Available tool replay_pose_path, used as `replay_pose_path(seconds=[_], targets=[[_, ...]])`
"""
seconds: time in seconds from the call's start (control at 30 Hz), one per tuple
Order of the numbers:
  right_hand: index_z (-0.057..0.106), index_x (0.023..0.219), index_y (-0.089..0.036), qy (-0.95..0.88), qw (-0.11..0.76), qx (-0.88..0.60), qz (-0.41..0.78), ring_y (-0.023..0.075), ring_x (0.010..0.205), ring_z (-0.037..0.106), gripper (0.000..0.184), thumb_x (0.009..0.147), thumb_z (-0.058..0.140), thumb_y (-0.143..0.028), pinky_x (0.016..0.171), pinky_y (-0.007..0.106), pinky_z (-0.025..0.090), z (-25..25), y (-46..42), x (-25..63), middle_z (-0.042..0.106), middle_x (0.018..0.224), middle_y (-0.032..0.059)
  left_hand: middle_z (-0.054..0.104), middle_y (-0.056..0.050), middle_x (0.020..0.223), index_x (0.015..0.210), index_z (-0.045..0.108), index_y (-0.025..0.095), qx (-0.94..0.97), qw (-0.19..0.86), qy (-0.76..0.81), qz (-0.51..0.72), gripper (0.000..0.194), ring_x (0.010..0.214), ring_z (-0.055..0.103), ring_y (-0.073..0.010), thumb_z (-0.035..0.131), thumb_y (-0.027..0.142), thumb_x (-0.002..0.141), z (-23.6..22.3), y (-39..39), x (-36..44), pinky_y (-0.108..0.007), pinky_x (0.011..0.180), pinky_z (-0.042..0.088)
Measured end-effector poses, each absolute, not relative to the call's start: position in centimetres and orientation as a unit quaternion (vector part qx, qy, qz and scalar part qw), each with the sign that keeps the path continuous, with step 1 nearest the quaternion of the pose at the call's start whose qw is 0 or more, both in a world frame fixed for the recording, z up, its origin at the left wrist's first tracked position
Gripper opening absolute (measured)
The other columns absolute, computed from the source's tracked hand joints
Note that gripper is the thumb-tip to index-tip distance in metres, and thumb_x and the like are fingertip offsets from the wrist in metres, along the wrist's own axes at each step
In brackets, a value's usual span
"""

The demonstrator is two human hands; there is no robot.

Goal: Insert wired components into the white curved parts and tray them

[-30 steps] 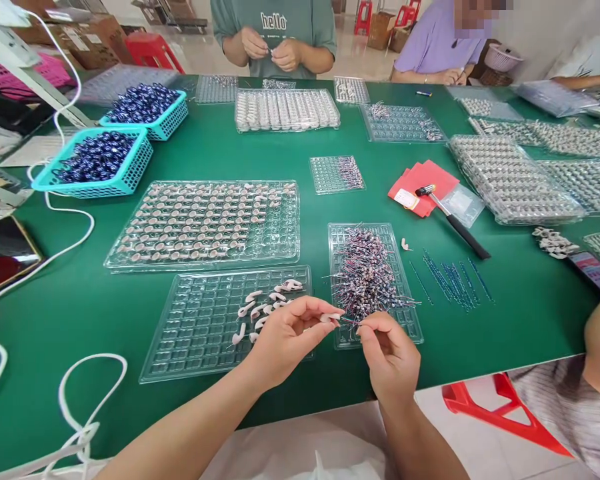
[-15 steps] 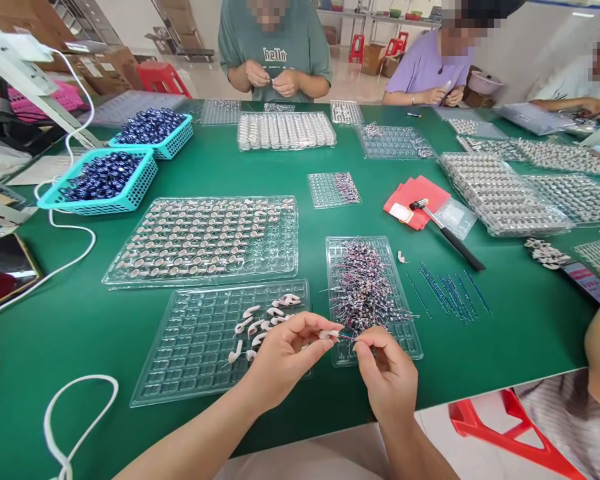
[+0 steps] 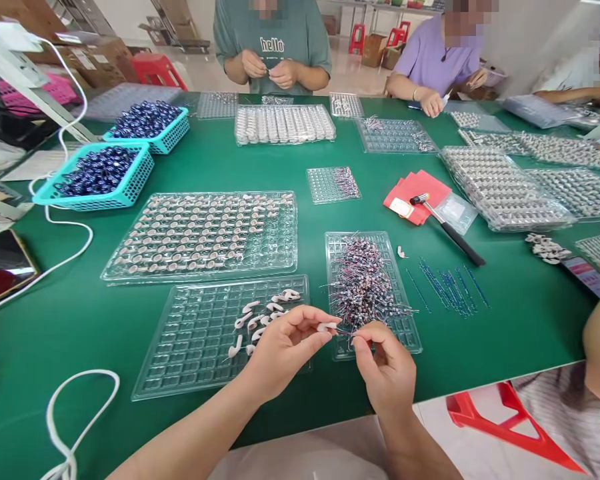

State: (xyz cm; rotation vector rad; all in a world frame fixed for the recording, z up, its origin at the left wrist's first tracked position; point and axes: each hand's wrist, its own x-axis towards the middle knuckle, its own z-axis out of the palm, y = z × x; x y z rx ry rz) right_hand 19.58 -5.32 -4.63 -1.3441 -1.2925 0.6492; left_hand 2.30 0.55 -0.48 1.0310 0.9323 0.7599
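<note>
The left hand [image 3: 279, 353] pinches the white shell [image 3: 327, 327] at its fingertips, long axis pointing toward the right hand [image 3: 391, 370], whose closed fingertips grip thin wires [image 3: 345, 333] (tips indistinct) just beyond the shell.

A passable gap separates the small tray [image 3: 326, 186] from the red packets [image 3: 414, 187]

across the table, the grey-green shirt [image 3: 297, 73] on one person says "hello" on its chest. the smaller line beneath it, the white label [image 3: 401, 207] on the red packet [image 3: 416, 188] and the phone screen [image 3: 584, 273] are too small to read.
</note>
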Motion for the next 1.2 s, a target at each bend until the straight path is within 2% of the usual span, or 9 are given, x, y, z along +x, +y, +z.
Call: replay_pose_path(seconds=[0.5, 0.73, 1.03, 1.2], targets=[[0.064, 0.081, -0.021, -0.534, 0.545, -0.585, 0.275, 0.0146, 0.071, 0.059, 0.01, 0.09, 0.06, -0.02, 0.062, 0.026, 0.047, -4.5, -5.2, 19.6, 0.064, 0.076, 0.0014, 0.075, -0.009, 0.107, 0.097, 0.068, 0.016, 0.483, 0.694, 0.409, 0.343, 0.016, 0.094, 0.07, -0.0185, 0.071, 0.027, 0.086, -0.5, 0.4, 2.2, -0.031, 0.088, 0.056], [0.063, 0.083, -0.021, -0.556, 0.539, -0.578, 0.257, 0.0143, 0.069, 0.06, 0.01, 0.09, 0.058, -0.017, 0.061, 0.026, 0.048, -4.3, -5.1, 19.5, 0.064, 0.075, 0.0015, 0.075, -0.009, 0.106, 0.097, 0.069, 0.016, 0.498, 0.681, 0.42, 0.336, 0.015, 0.094, 0.071, -0.0195, 0.069, 0.026, 0.086, -0.5, 0.4, 2.2, -0.032, 0.088, 0.057], [0.062, 0.082, -0.022, -0.608, 0.516, -0.567, 0.206, 0.0117, 0.062, 0.057, 0.013, 0.088, 0.058, -0.011, 0.059, 0.024, 0.047, -3.7, -4.8, 19.2, 0.063, 0.07, -0.0014, 0.076, -0.006, 0.102, 0.095, 0.074, 0.02, 0.58, 0.59, 0.434, 0.358, 0.012, 0.094, 0.071, -0.0192, 0.067, 0.019, 0.085, -1.4, -0.1, 2.2, -0.03, 0.086, 0.059], [0.063, 0.081, -0.021, -0.629, 0.5, -0.569, 0.176, 0.0112, 0.06, 0.057, 0.013, 0.088, 0.059, -0.012, 0.057, 0.023, 0.047, -3.6, -4.6, 19.0, 0.063, 0.068, -0.0016, 0.077, -0.005, 0.1, 0.094, 0.074, 0.023, 0.647, 0.521, 0.408, 0.379, 0.016, 0.095, 0.072, -0.0188, 0.063, 0.012, 0.087, -1.7, 0.0, 2.2, -0.03, 0.085, 0.059]])
